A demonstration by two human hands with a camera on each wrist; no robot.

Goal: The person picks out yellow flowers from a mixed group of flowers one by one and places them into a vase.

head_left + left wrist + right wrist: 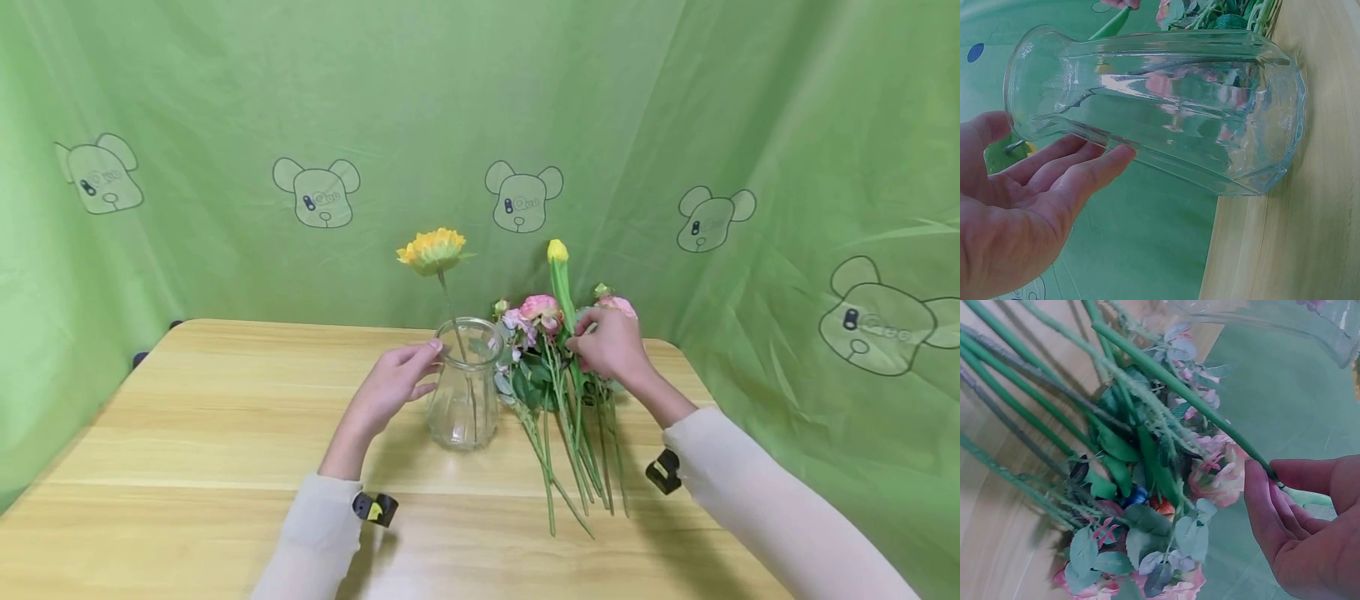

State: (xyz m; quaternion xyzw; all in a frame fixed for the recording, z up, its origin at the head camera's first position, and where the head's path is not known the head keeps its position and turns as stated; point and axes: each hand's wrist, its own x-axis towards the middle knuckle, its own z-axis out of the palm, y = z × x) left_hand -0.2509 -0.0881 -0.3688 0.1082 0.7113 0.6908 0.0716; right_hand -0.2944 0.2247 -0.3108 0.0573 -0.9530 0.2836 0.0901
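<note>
A clear glass vase stands upright at the middle of the table, with one yellow, many-petalled flower in it. My left hand is at the vase's left side, thumb by the rim and fingers extended along the glass without wrapping round it. My right hand pinches the green stem of a yellow tulip between thumb and fingertips. The tulip is held up just above a pile of other flowers, right of the vase. Part of its stem is lost among the other stems in the head view.
The piled flowers include pink blooms, small lilac blossoms and green leaves; their stems point toward the table's near edge. The wooden table ends at a green curtain with bear-head drawings, hanging behind and at both sides.
</note>
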